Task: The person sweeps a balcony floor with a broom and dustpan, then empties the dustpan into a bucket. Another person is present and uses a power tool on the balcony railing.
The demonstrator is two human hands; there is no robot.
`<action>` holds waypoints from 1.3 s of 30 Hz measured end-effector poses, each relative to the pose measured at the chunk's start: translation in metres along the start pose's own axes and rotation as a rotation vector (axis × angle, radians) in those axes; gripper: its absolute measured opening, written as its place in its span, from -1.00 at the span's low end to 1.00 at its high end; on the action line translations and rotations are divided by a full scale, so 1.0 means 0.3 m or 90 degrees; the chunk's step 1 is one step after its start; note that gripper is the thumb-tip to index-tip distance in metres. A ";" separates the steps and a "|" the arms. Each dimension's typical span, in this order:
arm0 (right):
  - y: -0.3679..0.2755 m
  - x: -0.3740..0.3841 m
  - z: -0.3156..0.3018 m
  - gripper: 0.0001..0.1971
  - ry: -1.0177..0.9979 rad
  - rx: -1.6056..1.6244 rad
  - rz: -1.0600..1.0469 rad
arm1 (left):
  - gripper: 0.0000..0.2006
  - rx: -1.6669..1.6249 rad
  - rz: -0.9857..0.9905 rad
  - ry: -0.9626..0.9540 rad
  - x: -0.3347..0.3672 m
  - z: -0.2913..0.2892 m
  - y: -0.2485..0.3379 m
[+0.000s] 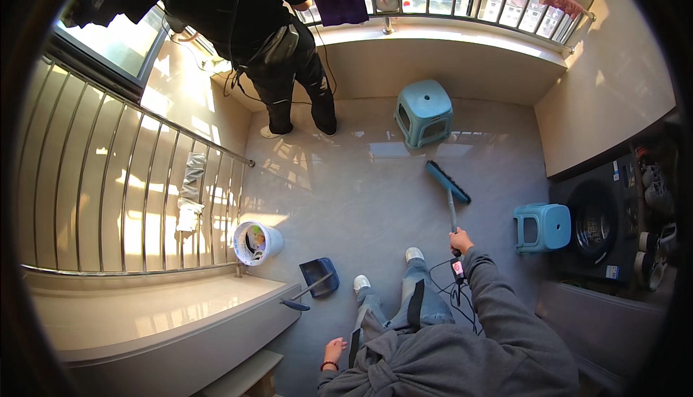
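My right hand (460, 241) is closed round the grey handle of a broom (448, 180). Its blue head with dark bristles rests on the floor ahead of me, just short of a light-blue plastic stool (424, 112). My left hand (334, 350), with a dark red bracelet at its wrist, hangs by my left leg. It holds nothing, and its fingers are loosely apart. Nearest to it, a dark blue dustpan (319, 277) with a grey handle sits on the floor by the left ledge.
A white bin (258, 244) with rubbish in it stands by the metal railing (123, 180). Another blue stool (543, 228) is beside a black front-loading washing machine (593, 221). A person in black (267, 43) stands at the far window, with cables hanging down. Cables also hang beside my right leg.
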State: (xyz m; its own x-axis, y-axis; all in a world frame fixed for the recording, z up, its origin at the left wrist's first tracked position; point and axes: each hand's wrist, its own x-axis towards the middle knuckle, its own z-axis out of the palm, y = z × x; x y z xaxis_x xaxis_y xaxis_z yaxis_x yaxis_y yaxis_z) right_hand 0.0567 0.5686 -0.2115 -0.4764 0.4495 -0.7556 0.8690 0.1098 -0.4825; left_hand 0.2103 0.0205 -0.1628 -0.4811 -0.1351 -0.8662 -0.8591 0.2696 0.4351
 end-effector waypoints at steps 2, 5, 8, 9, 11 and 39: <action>0.047 -0.071 0.081 -0.71 0.026 -0.087 -0.028 | -0.69 -0.019 0.013 -0.016 0.019 -0.055 -0.012; 0.106 -0.194 0.231 -0.59 0.045 -0.107 -0.042 | -0.70 0.031 0.050 -0.036 0.065 -0.174 0.003; 0.148 -0.365 0.396 -0.50 0.017 -0.050 -0.011 | -0.71 0.184 0.125 -0.056 0.136 -0.320 0.014; 0.162 -0.435 0.456 -0.49 0.007 -0.030 -0.001 | -0.72 0.204 0.140 -0.059 0.163 -0.372 -0.003; 0.175 -0.552 0.547 -0.46 -0.068 -0.019 0.007 | -0.72 0.111 0.090 -0.070 0.218 -0.481 -0.056; -0.565 -0.728 0.703 -0.75 -0.145 -0.343 -0.237 | -0.68 -0.011 0.081 -0.030 0.108 -0.682 -0.356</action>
State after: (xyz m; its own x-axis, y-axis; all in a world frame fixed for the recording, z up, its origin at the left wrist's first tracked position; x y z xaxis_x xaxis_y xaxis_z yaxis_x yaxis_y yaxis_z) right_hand -0.0148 0.2648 -0.0582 -0.7206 0.1054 -0.6853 0.5599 0.6715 -0.4854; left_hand 0.2507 -0.2077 -0.1870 -0.5782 -0.0558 -0.8140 -0.7945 0.2656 0.5462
